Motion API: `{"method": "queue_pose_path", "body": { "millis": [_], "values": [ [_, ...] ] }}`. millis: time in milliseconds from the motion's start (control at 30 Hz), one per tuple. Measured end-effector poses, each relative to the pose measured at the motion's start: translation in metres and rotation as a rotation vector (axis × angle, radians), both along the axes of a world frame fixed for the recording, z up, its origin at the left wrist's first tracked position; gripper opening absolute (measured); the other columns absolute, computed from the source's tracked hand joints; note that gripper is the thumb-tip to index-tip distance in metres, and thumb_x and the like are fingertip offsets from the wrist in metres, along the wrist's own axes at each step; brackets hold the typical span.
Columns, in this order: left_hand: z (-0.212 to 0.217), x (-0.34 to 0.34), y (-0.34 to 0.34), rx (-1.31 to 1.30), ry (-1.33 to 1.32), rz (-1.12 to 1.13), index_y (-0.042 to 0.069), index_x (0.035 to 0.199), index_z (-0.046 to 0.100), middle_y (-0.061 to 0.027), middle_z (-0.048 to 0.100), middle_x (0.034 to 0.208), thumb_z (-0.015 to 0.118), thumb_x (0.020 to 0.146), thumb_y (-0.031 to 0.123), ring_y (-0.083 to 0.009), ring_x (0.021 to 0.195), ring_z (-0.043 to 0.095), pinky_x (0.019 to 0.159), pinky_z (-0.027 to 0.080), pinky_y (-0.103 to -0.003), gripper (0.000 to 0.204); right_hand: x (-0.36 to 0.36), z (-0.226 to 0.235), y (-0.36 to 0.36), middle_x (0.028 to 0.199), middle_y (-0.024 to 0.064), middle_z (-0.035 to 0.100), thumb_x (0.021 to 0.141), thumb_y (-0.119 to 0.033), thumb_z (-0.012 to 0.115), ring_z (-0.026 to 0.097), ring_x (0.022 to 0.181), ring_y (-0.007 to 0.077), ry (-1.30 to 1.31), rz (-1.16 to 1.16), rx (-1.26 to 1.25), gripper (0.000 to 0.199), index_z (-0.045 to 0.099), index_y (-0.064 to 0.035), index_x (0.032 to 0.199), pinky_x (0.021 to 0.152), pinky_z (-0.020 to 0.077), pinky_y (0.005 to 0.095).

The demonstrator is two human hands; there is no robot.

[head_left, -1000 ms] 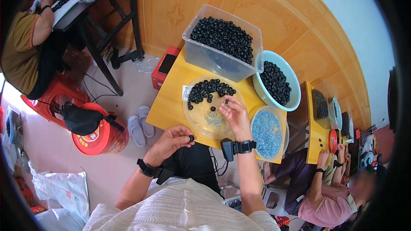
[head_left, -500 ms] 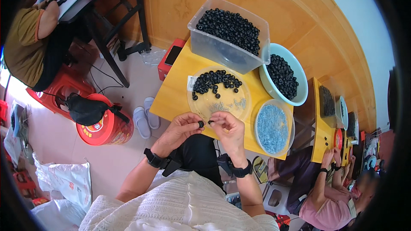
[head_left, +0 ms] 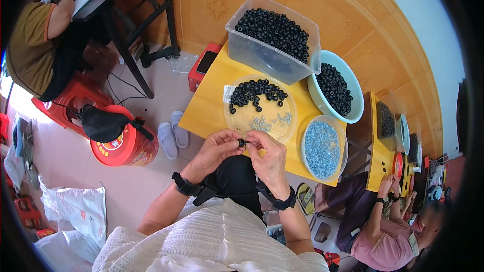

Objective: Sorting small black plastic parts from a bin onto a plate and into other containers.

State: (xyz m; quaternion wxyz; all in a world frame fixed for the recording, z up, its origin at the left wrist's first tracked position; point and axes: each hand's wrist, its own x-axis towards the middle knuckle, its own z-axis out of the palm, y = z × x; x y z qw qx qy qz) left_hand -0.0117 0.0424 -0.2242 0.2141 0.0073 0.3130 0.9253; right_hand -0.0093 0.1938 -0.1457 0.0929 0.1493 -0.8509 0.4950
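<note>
From the head view, both hands meet just in front of the person's lap, at the near edge of a small yellow table [head_left: 206, 106]. The left hand [head_left: 216, 149] has its fingers curled in, thumb and forefinger pinched on a small black ring [head_left: 241, 142]; the right hand [head_left: 269, 157] comes in from the other side, its fingertips closed narrow and touching the same ring (whether it also holds some second, smaller piece is too small to tell). Each wrist wears a dark band.

Just beyond the hands lies a clear shallow plate [head_left: 262, 121], with a heap of black rings [head_left: 254, 92] on its far side and a few pale blue bits scattered nearer the fingers. To the right of the right hand, near it, stands a clear round bowl of pale blue pieces [head_left: 322, 147]. Farther out past the plate is a clear rectangular tub [head_left: 275, 40] piled with black rings, and beside that, to the right, a light blue basin [head_left: 335, 89] holding more of them.

Left of the left hand, on the floor, are a pair of grey slippers [head_left: 172, 132] and a red drum [head_left: 123, 143] with a black bag on top. Far left, another person in a mustard shirt [head_left: 27, 45] sits at a dark table; well to the right, a person in pink [head_left: 390, 236] works at another yellow table.
</note>
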Motion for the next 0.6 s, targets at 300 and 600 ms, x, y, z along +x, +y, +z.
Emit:
{"method": "queue_pose_path", "body": {
  "millis": [300,600],
  "values": [
    [0.0055,0.0005,-0.0012,-0.123,0.028,0.032,0.003,0.099,0.058,-0.0049,0.062,0.096,0.06,0.084,0.004,-0.012,0.084,0.062,0.077,0.051,-0.024,0.016,-0.0008,-0.0015,-0.0016,0.085,0.0158,0.064,0.071,0.01,0.057,0.065,0.078,0.0262,-0.042,0.014,0.049,0.025,0.059,0.0007,0.094,0.067,0.0519,0.0309],
    [0.0013,0.0001,0.0005,-0.2,0.067,0.056,0.003,0.095,0.06,-0.0047,0.063,0.092,0.062,0.082,0.002,-0.0117,0.083,0.061,0.076,0.052,-0.025,0.014,-0.0015,-0.0039,-0.0036,0.084,0.0163,0.063,0.072,0.009,0.057,0.064,0.077,0.0286,-0.059,0.007,0.06,0.023,0.059,0.0005,0.093,0.067,0.0509,0.0327]
  ]
}}
